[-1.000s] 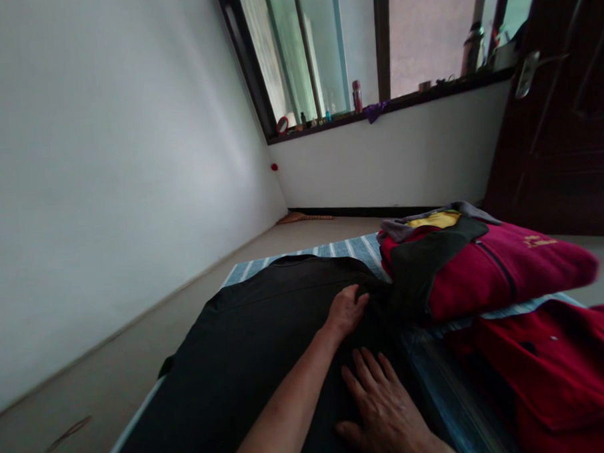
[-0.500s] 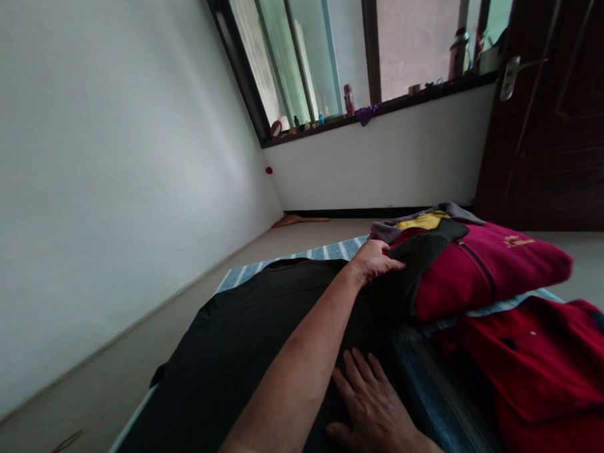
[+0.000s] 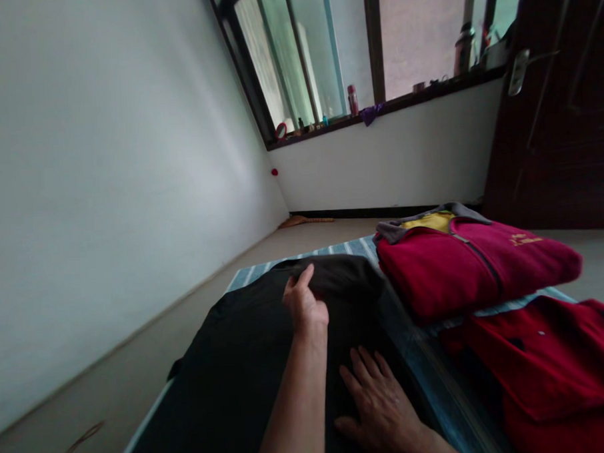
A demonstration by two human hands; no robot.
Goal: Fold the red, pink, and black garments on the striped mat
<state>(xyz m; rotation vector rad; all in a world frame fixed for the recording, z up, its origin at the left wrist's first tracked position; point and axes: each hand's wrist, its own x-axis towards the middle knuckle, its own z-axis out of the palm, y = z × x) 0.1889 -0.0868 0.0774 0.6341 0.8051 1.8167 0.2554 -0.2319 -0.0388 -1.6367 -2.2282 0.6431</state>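
Observation:
A dark garment lies spread over a blue striped cloth. My left hand is closed over its upper part and grips a fold of the fabric. From that hand a dark flap, blurred by motion, stretches right. My right hand rests palm down on the garment's right side, its fingers spread. Just right of the garment sits a folded magenta zip jacket with a grey collar and yellow lining. Nearer me is a red garment with dark patches.
A white wall runs along the left. At the back, a window sill carries several bottles, a small mirror and a purple cloth. A dark door stands at the right. A thin loop lies on the floor.
My left hand has moved left from beside the magenta jacket, drawing the dark flap off it and over the garment. My right hand stays flat on the fabric. The view has shifted slightly.

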